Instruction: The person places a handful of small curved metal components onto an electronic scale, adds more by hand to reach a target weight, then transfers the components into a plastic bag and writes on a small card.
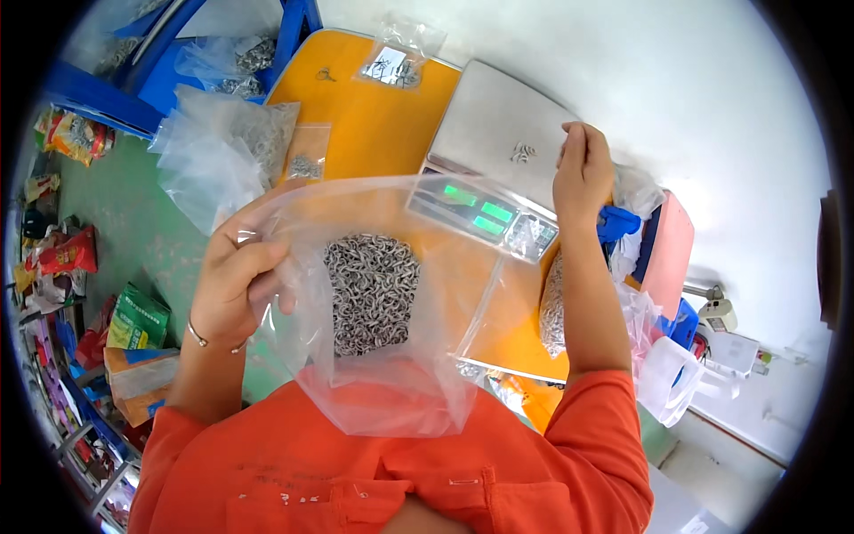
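My left hand [240, 267] is closed on the rim of a large clear plastic bag [400, 400], holding its mouth wide. Inside lies a heap of small curved silver metal pieces [372, 294]. My right hand [584, 171] is raised over the right edge of a digital scale [485, 116], fingers curled together; whatever they pinch, if anything, cannot be made out. A few of the same small metal pieces [523, 153] rest on the scale's steel plate. Its display panel [480, 214] glows green, partly behind the bag's film.
The scale stands on a yellow table [356, 107] with small bags of metal parts [305, 165]. Clear plastic bags [222, 142] hang over its left edge. A filled bag [553, 307] lies beside my right forearm. Blue frame posts [98, 98] stand far left; shelves of packets line the left.
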Demonstrator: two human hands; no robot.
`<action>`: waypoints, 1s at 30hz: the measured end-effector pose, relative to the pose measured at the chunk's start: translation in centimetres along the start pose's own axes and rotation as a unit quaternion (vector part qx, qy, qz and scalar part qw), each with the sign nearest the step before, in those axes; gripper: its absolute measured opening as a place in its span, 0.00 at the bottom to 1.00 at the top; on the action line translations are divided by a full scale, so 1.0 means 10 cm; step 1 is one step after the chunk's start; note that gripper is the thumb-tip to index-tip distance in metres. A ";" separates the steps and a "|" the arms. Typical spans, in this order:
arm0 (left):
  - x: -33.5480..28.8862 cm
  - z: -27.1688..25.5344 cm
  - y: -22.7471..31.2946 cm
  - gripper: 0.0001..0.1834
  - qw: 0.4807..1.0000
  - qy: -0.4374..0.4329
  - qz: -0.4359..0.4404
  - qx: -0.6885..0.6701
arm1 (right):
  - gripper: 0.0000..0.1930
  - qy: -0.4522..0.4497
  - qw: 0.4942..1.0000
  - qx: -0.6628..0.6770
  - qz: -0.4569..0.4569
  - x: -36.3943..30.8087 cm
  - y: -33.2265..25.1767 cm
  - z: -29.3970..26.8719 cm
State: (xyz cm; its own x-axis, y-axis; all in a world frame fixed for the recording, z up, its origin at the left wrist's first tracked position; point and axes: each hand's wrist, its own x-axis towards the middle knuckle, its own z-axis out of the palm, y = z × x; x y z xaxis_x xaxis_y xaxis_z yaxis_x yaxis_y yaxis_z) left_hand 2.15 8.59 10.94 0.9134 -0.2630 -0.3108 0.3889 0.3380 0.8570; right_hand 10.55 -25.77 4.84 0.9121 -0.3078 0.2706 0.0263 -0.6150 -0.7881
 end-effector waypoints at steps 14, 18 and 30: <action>0.07 0.03 0.01 0.28 1.000 0.006 -0.006 -0.007 | 0.10 -0.121 0.922 -0.355 -0.094 0.43 1.48 0.54; 0.10 0.05 -0.01 0.29 1.000 0.005 -0.004 -0.012 | 0.10 -0.119 0.938 0.184 0.270 0.55 1.14 0.22; 0.03 0.00 -0.02 0.28 1.000 0.017 -0.010 -0.001 | 0.04 -0.162 0.949 0.036 -0.270 -0.29 -0.72 0.22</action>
State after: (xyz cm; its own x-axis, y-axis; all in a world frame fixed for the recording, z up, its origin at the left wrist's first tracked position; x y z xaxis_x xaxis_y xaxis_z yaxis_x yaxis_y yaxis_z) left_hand 2.34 8.49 10.70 0.9086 -0.2398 -0.3420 0.4080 0.3346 0.8495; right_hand 8.57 -18.87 8.51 0.8357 0.2832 0.4705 0.5418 -0.5653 -0.6221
